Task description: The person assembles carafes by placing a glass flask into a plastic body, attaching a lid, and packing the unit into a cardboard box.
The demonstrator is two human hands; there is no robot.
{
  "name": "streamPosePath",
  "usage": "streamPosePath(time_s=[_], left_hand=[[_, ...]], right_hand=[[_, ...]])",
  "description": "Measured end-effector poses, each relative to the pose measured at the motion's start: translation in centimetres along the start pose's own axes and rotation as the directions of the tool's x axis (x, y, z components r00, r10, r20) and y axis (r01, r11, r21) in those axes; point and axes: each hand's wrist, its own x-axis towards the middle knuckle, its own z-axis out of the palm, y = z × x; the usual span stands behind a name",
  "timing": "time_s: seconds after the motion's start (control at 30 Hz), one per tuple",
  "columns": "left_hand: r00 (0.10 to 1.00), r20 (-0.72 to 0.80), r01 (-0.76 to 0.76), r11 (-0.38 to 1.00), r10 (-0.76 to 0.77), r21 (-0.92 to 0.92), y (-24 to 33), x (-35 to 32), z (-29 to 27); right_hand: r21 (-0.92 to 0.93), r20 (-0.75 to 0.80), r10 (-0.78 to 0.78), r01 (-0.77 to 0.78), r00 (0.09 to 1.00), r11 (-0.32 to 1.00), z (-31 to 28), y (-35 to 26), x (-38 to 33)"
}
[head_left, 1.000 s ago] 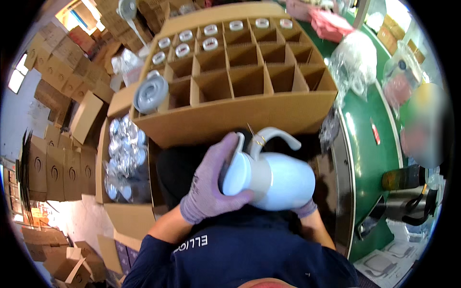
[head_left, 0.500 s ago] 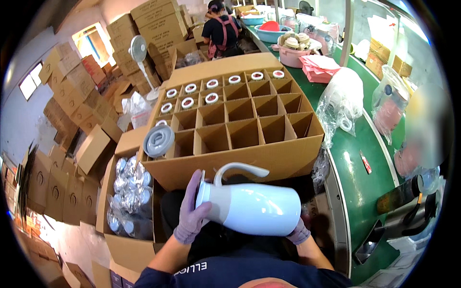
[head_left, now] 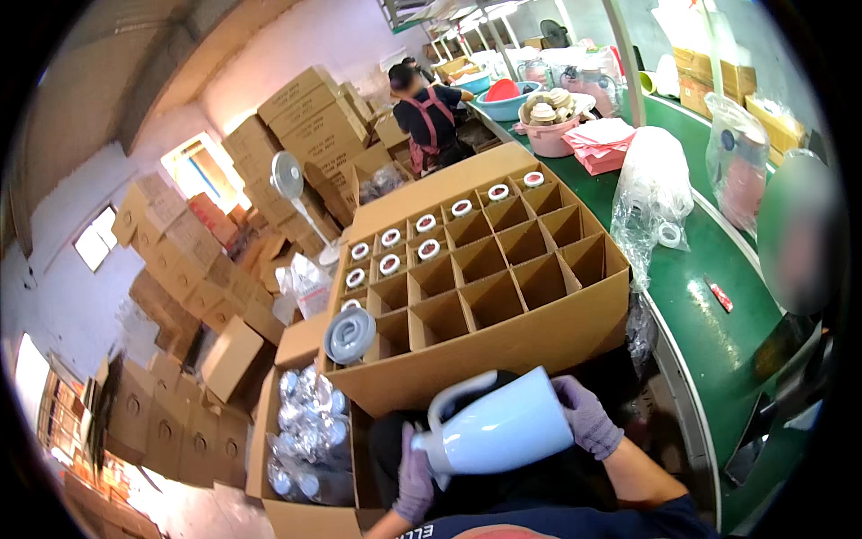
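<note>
Both my hands wear purple-grey gloves and hold a light blue thermos jug (head_left: 514, 425) in front of my lap. It lies tilted, mouth end low to the left and base up to the right. Its curved grey handle (head_left: 456, 393) points away from me. My left hand (head_left: 414, 478) is closed around the mouth end; part of its fingers is hidden. My right hand (head_left: 589, 419) grips the base. Just beyond stands a divided cardboard box (head_left: 489, 352), with white-rimmed, red-centred round tops in several far and left compartments. A grey round lid-like part (head_left: 350, 336) rests on its near left corner.
At left, an open carton (head_left: 260, 454) holds plastic-wrapped bottle-like items (head_left: 310, 440). A green conveyor table (head_left: 687, 346) runs along the right, bearing plastic-bagged items, pink sheets (head_left: 600, 142) and basins (head_left: 549, 139). A standing fan (head_left: 287, 175), stacked cartons (head_left: 314, 117) and a co-worker (head_left: 429, 121) are farther back.
The jug has tilted, its base rising to the right and its mouth dropping. My right hand now shows at the base. The view has turned, shifting the box rightward.
</note>
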Motion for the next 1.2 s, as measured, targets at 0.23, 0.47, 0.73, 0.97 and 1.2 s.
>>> streamPosePath(time_s=[0.23,0.47,0.73,0.97,1.2], left_hand=[[0.831,0.449,-0.428,0.138,-0.329,0.893,5.5,-2.1,-0.8],[0.48,-0.05,0.151,-0.026,0.876,0.988,16.5,22.9,-7.9],[0.671,-0.122,-0.45,0.532,0.731,0.717,16.0,19.7,-6.6],[0.607,0.627,-0.785,0.49,0.488,0.379,10.6,8.0,3.3],[0.435,0.829,-0.65,0.76,0.351,0.02,8.4,9.4,0.2]], right_hand=[[-0.484,0.759,0.143,0.403,0.636,0.777,4.9,-12.1,6.8],[-0.754,0.626,0.436,0.361,0.646,0.548,8.4,-13.8,10.7],[-0.713,0.572,0.336,0.252,0.748,0.654,8.0,-9.6,11.5],[0.158,0.09,-0.407,0.39,0.909,0.907,5.9,-6.1,9.6],[0.186,0.391,-0.44,0.399,0.808,0.898,6.7,-3.8,7.0]])
